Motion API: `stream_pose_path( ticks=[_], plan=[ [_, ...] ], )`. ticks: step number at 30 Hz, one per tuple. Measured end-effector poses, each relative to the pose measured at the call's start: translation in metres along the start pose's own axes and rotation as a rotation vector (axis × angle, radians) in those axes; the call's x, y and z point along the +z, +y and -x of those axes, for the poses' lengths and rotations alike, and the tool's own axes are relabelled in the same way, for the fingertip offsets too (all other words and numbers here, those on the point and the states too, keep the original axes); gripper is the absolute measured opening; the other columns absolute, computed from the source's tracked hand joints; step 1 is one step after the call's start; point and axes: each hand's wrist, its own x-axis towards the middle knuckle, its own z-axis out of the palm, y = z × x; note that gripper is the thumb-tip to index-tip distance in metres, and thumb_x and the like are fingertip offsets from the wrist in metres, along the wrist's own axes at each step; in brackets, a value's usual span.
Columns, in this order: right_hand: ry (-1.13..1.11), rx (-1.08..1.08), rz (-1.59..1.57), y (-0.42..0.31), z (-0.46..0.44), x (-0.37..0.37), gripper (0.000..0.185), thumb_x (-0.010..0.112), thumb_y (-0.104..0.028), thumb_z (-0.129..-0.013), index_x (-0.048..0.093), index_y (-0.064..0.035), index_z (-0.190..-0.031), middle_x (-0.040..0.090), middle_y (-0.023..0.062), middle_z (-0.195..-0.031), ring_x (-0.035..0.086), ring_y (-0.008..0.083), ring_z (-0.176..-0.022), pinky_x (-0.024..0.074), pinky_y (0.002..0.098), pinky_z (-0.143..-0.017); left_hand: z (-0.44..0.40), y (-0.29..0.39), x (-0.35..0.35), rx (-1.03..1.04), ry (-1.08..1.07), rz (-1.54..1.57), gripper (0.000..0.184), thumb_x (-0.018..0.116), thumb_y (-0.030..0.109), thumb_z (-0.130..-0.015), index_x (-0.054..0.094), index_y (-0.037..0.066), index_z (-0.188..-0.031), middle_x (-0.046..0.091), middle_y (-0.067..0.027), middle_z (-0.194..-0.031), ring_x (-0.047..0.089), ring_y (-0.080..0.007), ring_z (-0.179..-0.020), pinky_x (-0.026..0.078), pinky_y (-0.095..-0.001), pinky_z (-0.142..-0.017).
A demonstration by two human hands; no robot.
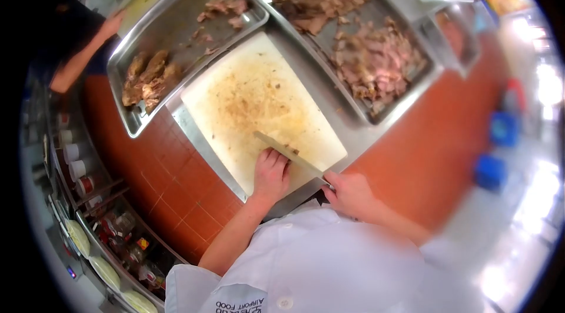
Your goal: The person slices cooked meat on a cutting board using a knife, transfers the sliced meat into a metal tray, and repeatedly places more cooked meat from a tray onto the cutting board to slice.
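My right hand (351, 195) is closed round the handle of a knife (292, 157), whose blade slants up and left over the near part of a white cutting board (259, 89). Right beside the blade, my left hand (272, 175) rests on the board with its fingers curled. A small dark piece of meat (291, 149) shows by the blade near its fingertips; what lies under the fingers is hidden. Brown stains and crumbs cover the middle of the board.
Left of the board, a metal tray (182, 25) holds large meat chunks (151, 80) and scraps. Another tray (329, 66) at the right holds piles of sliced meat (376, 60). A co-worker's arms (88, 48) reach over a board at upper left. Shelves with jars stand lower left.
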Motion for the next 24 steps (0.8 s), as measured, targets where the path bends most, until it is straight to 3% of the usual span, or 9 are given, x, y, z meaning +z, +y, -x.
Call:
stream_pose_path(
  ticks=[5,11,17,19,24],
  plan=[
    [-0.054,-0.017,0.002,-0.006,-0.031,0.004,0.017,0.063,-0.025,-0.097,0.063,-0.0078,-0.099,0.067,0.0126,-0.067,0.066,0.0366,-0.062,0.0513,0.0489,-0.057,0.001,0.000,-0.002,-0.048,-0.053,0.048,0.044,0.068,-0.002,-0.080,0.072,0.005,-0.124,0.068,-0.0158,-0.118,0.060,-0.0394,-0.113,0.049,-0.0482,-0.100],
    [-0.153,0.065,-0.005,0.017,0.001,-0.001,0.016,0.062,-0.025,-0.097,0.063,-0.0102,-0.103,0.067,0.0146,-0.070,0.066,0.0390,-0.063,0.0510,0.0530,-0.058,0.001,-0.004,0.000,-0.055,-0.054,0.066,0.042,0.068,-0.002,-0.079,0.071,0.003,-0.121,0.068,-0.0172,-0.116,0.059,-0.0406,-0.114,0.048,-0.0482,-0.100],
    [-0.106,-0.051,-0.003,-0.009,-0.090,0.033,0.023,0.061,-0.017,-0.092,0.062,-0.0043,-0.110,0.069,0.0161,-0.073,0.069,0.0386,-0.070,0.0531,0.0505,-0.061,0.000,-0.002,-0.004,-0.079,-0.102,0.068,0.029,0.068,-0.003,-0.080,0.069,0.000,-0.108,0.067,-0.0176,-0.113,0.060,-0.0409,-0.109,0.049,-0.0485,-0.097],
    [-0.104,-0.062,-0.046,-0.013,-0.105,0.022,0.025,0.061,-0.016,-0.091,0.062,-0.0036,-0.112,0.069,0.0172,-0.073,0.070,0.0386,-0.073,0.0534,0.0501,-0.062,-0.001,0.000,-0.001,-0.067,-0.027,0.076,0.028,0.069,-0.003,-0.079,0.068,0.000,-0.107,0.067,-0.0176,-0.113,0.060,-0.0413,-0.109,0.049,-0.0488,-0.096],
    [-0.108,-0.017,-0.022,-0.001,-0.055,-0.001,0.023,0.062,-0.017,-0.090,0.063,-0.0036,-0.109,0.069,0.0176,-0.074,0.070,0.0382,-0.073,0.0540,0.0497,-0.063,0.007,0.001,-0.001,-0.090,0.027,0.093,0.029,0.071,-0.002,-0.079,0.068,0.000,-0.108,0.066,-0.0177,-0.113,0.059,-0.0420,-0.109,0.050,-0.0494,-0.095]
  ],
)
